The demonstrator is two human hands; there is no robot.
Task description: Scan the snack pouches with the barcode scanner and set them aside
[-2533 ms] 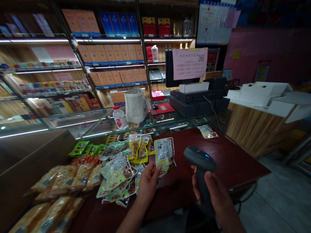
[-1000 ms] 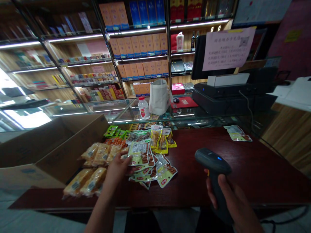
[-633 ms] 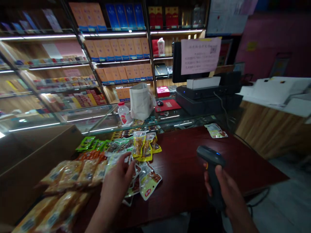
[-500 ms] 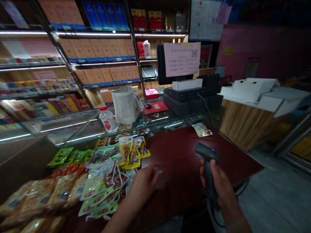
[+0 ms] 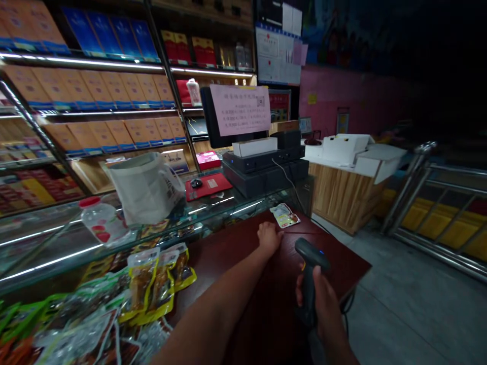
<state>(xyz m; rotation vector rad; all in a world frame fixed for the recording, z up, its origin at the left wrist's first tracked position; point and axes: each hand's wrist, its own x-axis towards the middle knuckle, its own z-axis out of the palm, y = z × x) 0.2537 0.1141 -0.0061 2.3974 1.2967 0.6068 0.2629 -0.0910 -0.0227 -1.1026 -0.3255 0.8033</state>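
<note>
My left hand (image 5: 269,238) is stretched out over the dark red tabletop (image 5: 262,289), palm down. Its thumb stands apart from the bent fingers, and nothing shows in it. Just beyond its fingertips lies a small snack packet (image 5: 285,215), white and green with a brown picture. My right hand (image 5: 323,299) is wrapped around the handle of a black barcode scanner (image 5: 311,263), which has a small blue light on top. Yellow-edged snack packets (image 5: 152,284) lie to the left of my left forearm, beside a heap of green and clear ones.
Behind the table runs a glass counter with a white bag (image 5: 142,187), a red-capped bottle (image 5: 102,222) and a mouse on a red mat (image 5: 213,186). A monitor (image 5: 239,111) stands over a black cash drawer (image 5: 262,177). A metal railing (image 5: 441,213) is at the right.
My left hand has moved forward and right, from beside the snack heap to near the lone packet. The view has swung right. My right hand keeps its hold on the barcode scanner.
</note>
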